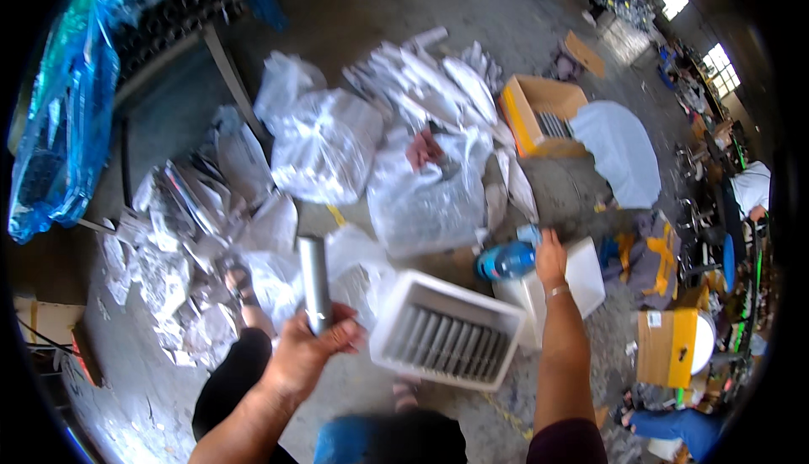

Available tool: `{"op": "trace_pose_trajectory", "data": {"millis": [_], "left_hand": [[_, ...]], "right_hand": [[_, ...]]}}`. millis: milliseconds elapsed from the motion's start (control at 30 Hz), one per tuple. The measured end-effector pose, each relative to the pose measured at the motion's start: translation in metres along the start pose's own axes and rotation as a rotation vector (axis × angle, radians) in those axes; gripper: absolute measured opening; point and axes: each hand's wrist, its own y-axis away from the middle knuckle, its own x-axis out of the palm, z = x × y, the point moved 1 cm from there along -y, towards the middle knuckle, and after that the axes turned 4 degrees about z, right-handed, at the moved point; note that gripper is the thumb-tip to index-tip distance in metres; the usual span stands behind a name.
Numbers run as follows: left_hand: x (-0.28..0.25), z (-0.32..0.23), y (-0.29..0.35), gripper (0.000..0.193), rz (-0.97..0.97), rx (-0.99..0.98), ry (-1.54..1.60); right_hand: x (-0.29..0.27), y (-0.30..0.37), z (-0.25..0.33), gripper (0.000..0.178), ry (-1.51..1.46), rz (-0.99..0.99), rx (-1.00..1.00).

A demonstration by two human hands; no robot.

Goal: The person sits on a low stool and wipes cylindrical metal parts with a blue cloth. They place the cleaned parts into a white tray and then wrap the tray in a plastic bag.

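Note:
My left hand [310, 353] is closed around the lower end of a smooth grey metal tube [315, 283], which stands nearly upright in it. To the right of that hand, a white plastic bin [389, 329] holds a row of several similar grey tubes [455, 342]. My right hand [552, 263] reaches out beyond the bin, over a white box [587, 274]. Its fingers are curled, and a small light-blue piece [528, 234] shows by the fingertips; what they grip is not clear. A blue bottle [509, 260] lies on its side just left of that hand.
Clear plastic bags [324, 144] and crumpled wrapping [181, 270] cover the floor ahead and left. A cardboard box [543, 118] with tubes stands at far right. A metal rack [190, 38] with dark tubes is at upper left. Another person [683, 426] is at lower right.

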Motion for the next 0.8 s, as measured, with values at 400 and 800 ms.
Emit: {"op": "trace_pose_trajectory", "data": {"millis": [400, 800], "left_hand": [[0.006, 0.017, -0.004, 0.031, 0.081, -0.067, -0.062], [0.0, 0.025, -0.019, 0.032, 0.117, -0.002, -0.02]], "right_hand": [[0.004, 0.004, 0.019, 0.024, -0.119, 0.048, -0.162], [-0.008, -0.006, 0.033, 0.023, 0.131, 0.107, -0.143]]}}
